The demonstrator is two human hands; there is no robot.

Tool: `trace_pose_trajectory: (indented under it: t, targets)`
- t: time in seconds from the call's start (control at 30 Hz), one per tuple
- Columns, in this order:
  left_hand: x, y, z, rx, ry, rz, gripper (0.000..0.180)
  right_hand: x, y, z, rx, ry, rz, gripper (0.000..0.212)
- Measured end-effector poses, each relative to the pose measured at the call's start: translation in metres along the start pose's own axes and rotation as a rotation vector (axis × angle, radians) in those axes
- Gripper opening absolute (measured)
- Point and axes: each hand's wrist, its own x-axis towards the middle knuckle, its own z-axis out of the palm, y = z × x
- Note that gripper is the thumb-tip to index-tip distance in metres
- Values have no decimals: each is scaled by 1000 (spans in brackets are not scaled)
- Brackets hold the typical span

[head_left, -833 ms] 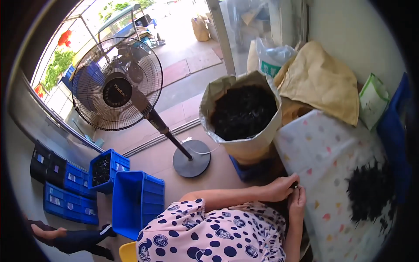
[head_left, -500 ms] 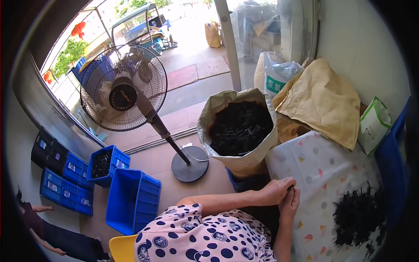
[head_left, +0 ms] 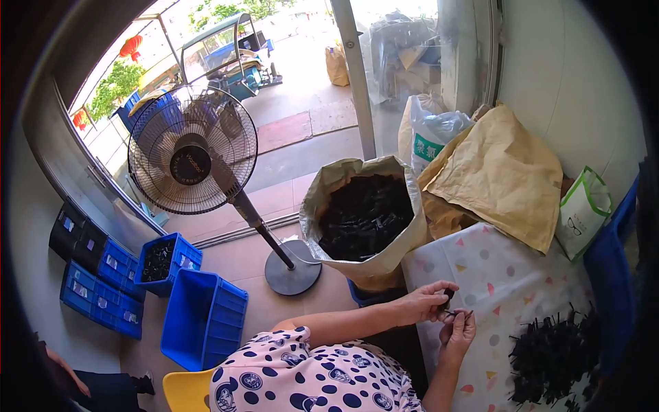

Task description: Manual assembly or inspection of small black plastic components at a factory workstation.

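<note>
My left hand (head_left: 424,303) is over the near left edge of the patterned tablecloth (head_left: 504,268), its fingers closed on a small black part (head_left: 447,297). Just below it, my right hand (head_left: 457,334) pinches a thin dark strip (head_left: 467,314) whose end reaches toward the left fingertips. The pieces are too small to name more exactly. To the right on the cloth lies a heap of thin black pieces (head_left: 555,356). Beyond my left hand stands a large sack (head_left: 318,240), rolled open and filled with black parts (head_left: 367,216).
A standing fan (head_left: 192,161) is ahead on the left. Blue crates (head_left: 206,319) stand on the floor at left, one holding black pieces (head_left: 159,259). Brown sacking (head_left: 504,172) and a white-green bag (head_left: 585,213) sit behind the table. Another person (head_left: 89,384) is at lower left.
My hands have drawn slightly apart, and the black part and thin strip now show between them. The whole view has shifted a little. The other person has moved mostly out of view at left.
</note>
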Motion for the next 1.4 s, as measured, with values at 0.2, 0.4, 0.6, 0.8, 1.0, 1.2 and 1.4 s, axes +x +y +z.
trace_pose_trajectory:
  t: [0.2, 0.4, 0.6, 0.8, 1.0, 1.2, 1.4]
  targets:
    - [-9, -8, -7, 200, -78, -42, 36, 9, 12, -12, -10, -101, 79, 10]
    - [-8, -6, -5, 108, -145, -138, 33, 14, 2, -9, 30, -219, 209, 21]
    - [-4, -5, -5, -88, -167, -174, 30, 24, 5, -20, 33, -277, 257, 26]
    - [-16, -26, -15, -275, -103, -223, 30, 9, 7, -14, 8, -276, 282, 23]
    - [-40, -42, -16, -246, -132, -241, 31, -23, 18, -21, 24, -185, 309, 19]
    - [-36, -29, -16, 603, -190, 2, 42, -30, 3, -8, -652, -43, -21, 17]
    - [-38, -39, -5, 847, -188, 75, 39, -63, 14, -12, -471, 147, -21, 20]
